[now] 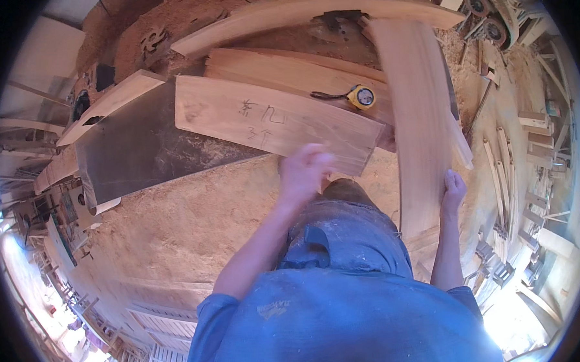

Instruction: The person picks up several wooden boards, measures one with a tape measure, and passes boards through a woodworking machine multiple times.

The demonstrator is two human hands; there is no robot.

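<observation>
A long, wide wooden board [422, 122] runs from the far side toward me, right of centre. My right hand [454, 191] is closed on its right edge, near the end closest to me. My left hand [305, 173] is raised by the near edge of a shorter plank [241, 114] with dark handwriting. That hand is smeared by motion, so I cannot make out its fingers or anything in them. Behind this plank, a yellow tape measure [361, 97] with a black strap lies on another board [288, 73].
A curved long board [297, 16] spans the far side. At the left are a dark flat panel [155, 156] and a slanted light plank [112, 108]. Thin wooden strips [500, 177] lie at the right on a sawdust-covered floor [164, 240]. Wheels [494, 29] show at the far right.
</observation>
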